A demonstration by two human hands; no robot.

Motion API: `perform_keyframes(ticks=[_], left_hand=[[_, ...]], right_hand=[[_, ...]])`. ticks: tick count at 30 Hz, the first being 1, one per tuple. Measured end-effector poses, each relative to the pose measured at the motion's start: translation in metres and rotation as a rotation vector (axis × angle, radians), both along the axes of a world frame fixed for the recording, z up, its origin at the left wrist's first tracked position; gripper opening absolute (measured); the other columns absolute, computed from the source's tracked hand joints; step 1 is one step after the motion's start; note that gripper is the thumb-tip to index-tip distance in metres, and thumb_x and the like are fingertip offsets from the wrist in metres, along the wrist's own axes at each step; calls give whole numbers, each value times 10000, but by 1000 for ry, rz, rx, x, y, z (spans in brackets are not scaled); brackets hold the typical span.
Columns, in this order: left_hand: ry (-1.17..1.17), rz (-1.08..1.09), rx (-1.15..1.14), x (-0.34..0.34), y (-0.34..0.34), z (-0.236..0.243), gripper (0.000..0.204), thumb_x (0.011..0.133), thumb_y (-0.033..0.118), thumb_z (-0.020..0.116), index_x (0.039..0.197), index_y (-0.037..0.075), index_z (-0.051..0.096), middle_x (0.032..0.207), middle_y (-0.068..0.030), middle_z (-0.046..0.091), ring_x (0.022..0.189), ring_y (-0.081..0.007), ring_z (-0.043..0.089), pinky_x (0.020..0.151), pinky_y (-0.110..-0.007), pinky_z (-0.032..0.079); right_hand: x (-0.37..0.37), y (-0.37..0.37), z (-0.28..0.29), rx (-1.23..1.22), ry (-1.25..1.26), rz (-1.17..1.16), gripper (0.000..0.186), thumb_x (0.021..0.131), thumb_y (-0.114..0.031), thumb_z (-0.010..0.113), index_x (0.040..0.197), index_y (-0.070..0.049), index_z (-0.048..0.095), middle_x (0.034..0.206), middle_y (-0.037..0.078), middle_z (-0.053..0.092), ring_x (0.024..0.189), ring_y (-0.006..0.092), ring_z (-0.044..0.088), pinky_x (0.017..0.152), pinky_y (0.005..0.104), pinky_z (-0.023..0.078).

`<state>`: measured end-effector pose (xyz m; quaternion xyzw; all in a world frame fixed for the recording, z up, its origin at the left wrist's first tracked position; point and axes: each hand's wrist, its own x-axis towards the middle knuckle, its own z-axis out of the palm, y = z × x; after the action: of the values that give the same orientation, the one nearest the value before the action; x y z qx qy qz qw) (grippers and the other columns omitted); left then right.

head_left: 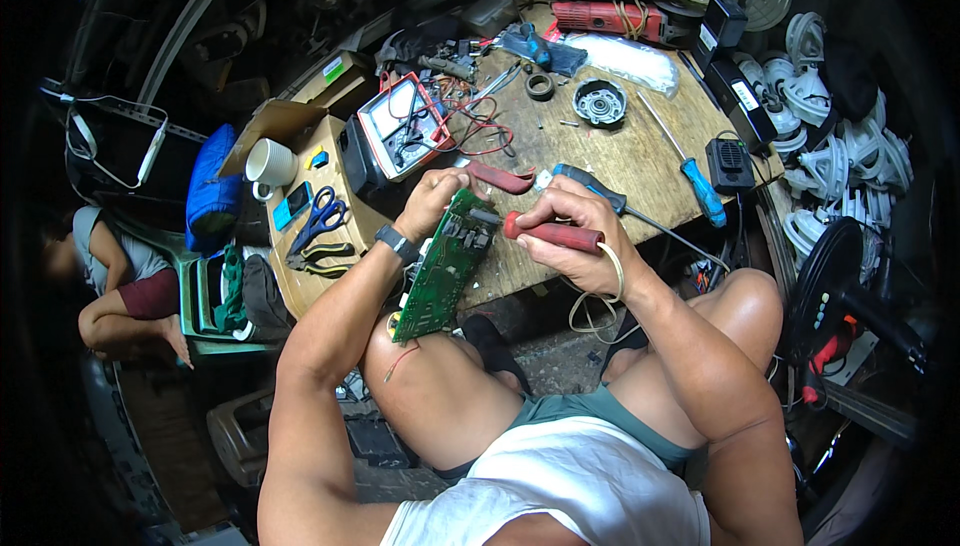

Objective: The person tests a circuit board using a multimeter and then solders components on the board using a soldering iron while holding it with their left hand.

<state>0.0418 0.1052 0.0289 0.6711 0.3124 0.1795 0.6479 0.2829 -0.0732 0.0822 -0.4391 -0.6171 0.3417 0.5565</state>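
Note:
A green circuit board [438, 281] is tilted up over my left thigh, its far end gripped by my left hand [432, 204]. My right hand [588, 221] is closed round the red handle of a soldering iron [562, 237], whose pale cord loops down below the wrist. The iron points left at dark components near the board's far end; whether its tip touches them, I cannot tell. Just beyond my left hand lies a red-handled tool [502, 178]. A screwdriver with a blue and black handle [590, 186] lies beyond my right hand.
On the wooden table [545, 141] are a multimeter [405, 121], a round metal motor part [600, 103], a blue screwdriver [705, 191] and a red power tool [612, 19]. Scissors [320, 216], pliers [325, 259] and a mug [270, 164] are at left. Another person [125, 281] sits far left.

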Motion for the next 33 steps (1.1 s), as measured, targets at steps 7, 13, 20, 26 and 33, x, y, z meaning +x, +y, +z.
perform_keyframes(ticks=[7,13,20,26,33], left_hand=[[27,-7,-13,0,1,0,348,1018,291,482,859,9,611,901,-117,699,886,-194,687,849,-324,544],[66,-16,47,-2,5,-4,352,1016,286,483,851,7,620,894,-120,700,881,-194,692,835,-324,536],[-16,1,-36,-3,5,-7,332,1004,217,501,941,-25,720,943,-93,767,828,-143,676,827,-314,547],[-13,-6,-23,-1,4,-2,339,1000,201,490,943,-43,718,956,-122,772,853,-173,703,847,-325,556],[7,-4,-14,2,1,1,345,1002,238,491,900,-27,688,922,-118,739,871,-184,702,844,-326,548]], right_hand=[[5,3,3,-32,10,32,170,821,-144,802,938,-55,716,892,102,631,868,262,636,793,368,493],[4,1,5,-60,6,15,176,814,-152,814,929,-60,717,888,93,629,853,255,631,783,361,488],[3,1,6,-46,5,11,178,816,-158,812,933,-60,720,892,94,629,861,254,635,795,360,492],[1,-1,2,-29,8,6,187,809,-151,808,935,-51,711,904,101,641,875,266,646,814,366,502],[1,-2,0,-43,-6,4,190,800,-149,807,925,-48,705,914,111,654,889,279,650,815,379,504]])
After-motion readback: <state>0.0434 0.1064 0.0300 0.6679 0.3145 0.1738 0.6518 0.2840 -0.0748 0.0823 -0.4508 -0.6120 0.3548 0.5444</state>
